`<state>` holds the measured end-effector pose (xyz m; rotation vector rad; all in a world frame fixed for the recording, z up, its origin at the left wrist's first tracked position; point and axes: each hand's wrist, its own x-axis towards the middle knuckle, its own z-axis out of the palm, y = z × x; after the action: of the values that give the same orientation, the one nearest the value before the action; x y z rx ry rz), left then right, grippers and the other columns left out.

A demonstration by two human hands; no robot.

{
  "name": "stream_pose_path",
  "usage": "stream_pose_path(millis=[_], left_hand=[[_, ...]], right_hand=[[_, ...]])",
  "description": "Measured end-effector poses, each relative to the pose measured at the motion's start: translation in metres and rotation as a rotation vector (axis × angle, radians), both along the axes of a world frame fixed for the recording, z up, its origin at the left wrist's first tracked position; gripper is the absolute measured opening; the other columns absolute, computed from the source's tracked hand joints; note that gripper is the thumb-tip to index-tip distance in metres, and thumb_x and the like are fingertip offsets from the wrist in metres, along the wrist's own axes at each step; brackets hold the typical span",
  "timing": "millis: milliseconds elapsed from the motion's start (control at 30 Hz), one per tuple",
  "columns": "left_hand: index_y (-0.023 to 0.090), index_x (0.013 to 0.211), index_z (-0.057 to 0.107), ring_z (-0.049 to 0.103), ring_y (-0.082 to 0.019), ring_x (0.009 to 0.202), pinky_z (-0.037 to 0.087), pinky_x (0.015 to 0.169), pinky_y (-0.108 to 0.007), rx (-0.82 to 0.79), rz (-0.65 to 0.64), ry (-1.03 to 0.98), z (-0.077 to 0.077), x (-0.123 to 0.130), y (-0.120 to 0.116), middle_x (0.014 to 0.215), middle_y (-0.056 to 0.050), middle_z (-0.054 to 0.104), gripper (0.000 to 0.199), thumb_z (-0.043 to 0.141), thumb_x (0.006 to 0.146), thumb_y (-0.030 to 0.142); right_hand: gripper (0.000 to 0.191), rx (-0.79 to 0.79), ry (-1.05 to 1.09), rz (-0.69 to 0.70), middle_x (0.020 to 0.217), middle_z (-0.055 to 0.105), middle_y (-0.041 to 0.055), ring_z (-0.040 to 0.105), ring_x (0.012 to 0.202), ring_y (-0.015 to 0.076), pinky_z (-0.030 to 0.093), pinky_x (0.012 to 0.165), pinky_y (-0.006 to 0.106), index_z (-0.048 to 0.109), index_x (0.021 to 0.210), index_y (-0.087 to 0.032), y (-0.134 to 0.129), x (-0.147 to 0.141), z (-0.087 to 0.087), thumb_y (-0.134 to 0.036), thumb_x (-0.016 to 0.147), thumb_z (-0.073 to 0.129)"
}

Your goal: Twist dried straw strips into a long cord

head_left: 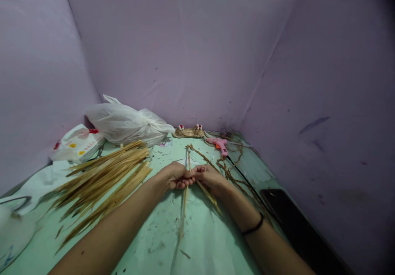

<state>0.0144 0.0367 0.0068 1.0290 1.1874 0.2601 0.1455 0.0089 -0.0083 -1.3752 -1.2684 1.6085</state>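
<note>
My left hand [178, 176] and my right hand [209, 177] meet in the middle of the table, thumbs and fingers pinched together on thin dried leaf strips [184, 207]. One strip runs up from the fingers, with another trailing down toward me. A wider strip [210, 196] slants out below my right hand. The exact crossing of the strips is hidden by my fingers. Beyond the hands, a brown twisted cord [202, 154] begins near the strip's upper end and runs off to the right.
Left lies a bundle of dried leaf strips [108, 182]. Behind are a white plastic bag [129, 122], a white box [82, 145] and a woven piece [189, 133] with red-and-white decorations. At right are a pink glue gun [219, 144], its black cable [247, 180] and a dark flat object [296, 221]. Walls enclose the table.
</note>
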Motion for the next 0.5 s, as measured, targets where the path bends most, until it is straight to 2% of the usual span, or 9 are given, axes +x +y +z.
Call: stream_pose_path(millis=[100, 233, 367, 500], left_hand=[[0.006, 0.057, 0.058, 0.039, -0.003, 0.033, 0.028, 0.034, -0.014, 0.004, -0.003, 0.001, -0.005, -0.001, 0.001, 0.039, 0.001, 0.047, 0.014, 0.054, 0.068, 0.012], [0.006, 0.055, 0.056, 0.04, -0.005, 0.031, 0.034, 0.035, -0.016, 0.018, -0.019, 0.037, -0.003, 0.0, -0.001, 0.038, 0.0, 0.047, 0.02, 0.046, 0.073, 0.007], [0.009, 0.048, 0.049, 0.042, -0.008, 0.029, 0.036, 0.036, -0.02, 0.118, -0.004, 0.196, 0.001, 0.007, -0.006, 0.035, -0.001, 0.046, 0.025, 0.042, 0.071, 0.004], [0.012, 0.044, 0.045, 0.035, -0.007, 0.026, 0.029, 0.032, -0.02, 0.22, -0.023, 0.314, 0.001, 0.008, -0.008, 0.031, 0.001, 0.041, 0.023, 0.046, 0.066, 0.008]], right_hand=[[0.013, 0.089, -0.016, 0.073, 0.051, 0.055, -0.0031, 0.044, 0.045, 0.0048, 0.031, 0.046, 0.016, 0.054, 0.058, -0.012, 0.004, 0.004, -0.003, -0.018, 0.057, 0.066], [0.004, 0.183, -0.115, 0.15, 0.052, 0.054, -0.0032, 0.046, 0.049, 0.0063, 0.035, 0.051, 0.017, 0.053, 0.06, -0.013, 0.008, 0.009, -0.01, -0.011, 0.061, 0.056], [0.008, 0.327, -0.354, 0.19, 0.055, 0.056, -0.0019, 0.046, 0.051, 0.0075, 0.034, 0.05, 0.017, 0.055, 0.064, -0.013, 0.01, 0.012, -0.013, -0.008, 0.062, 0.049], [0.013, 0.453, -0.656, 0.193, 0.057, 0.059, -0.0003, 0.046, 0.051, 0.0082, 0.032, 0.048, 0.017, 0.06, 0.068, -0.012, 0.007, 0.012, -0.009, -0.01, 0.061, 0.05]])
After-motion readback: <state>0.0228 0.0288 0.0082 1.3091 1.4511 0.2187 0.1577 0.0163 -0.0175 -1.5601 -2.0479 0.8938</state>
